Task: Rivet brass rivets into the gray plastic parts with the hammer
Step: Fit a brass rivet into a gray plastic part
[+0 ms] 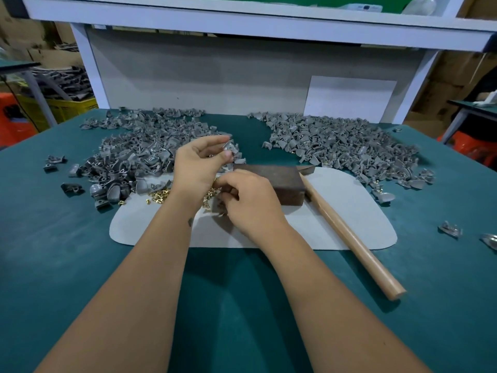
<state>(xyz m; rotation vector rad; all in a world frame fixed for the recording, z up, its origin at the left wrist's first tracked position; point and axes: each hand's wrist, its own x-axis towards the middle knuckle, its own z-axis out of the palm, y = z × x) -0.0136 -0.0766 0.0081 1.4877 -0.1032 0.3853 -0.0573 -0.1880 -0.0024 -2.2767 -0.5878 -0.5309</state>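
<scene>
My left hand (200,164) is raised over the left pile (134,154), pinching one gray plastic part (229,147) between thumb and fingertips. My right hand (246,200) is curled low beside the brass rivets (158,196); what it grips, I cannot tell. The hammer (347,232) lies untouched on the worktop (67,251).

Head-worn view, facing forward-down, close over table (67,265)

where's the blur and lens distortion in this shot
Head view: motion blur on the left hand fingertips and its gray plastic part; wide-angle bending bows the shelf edge and table; hammer stays sharp, under soft overhead light.
</scene>
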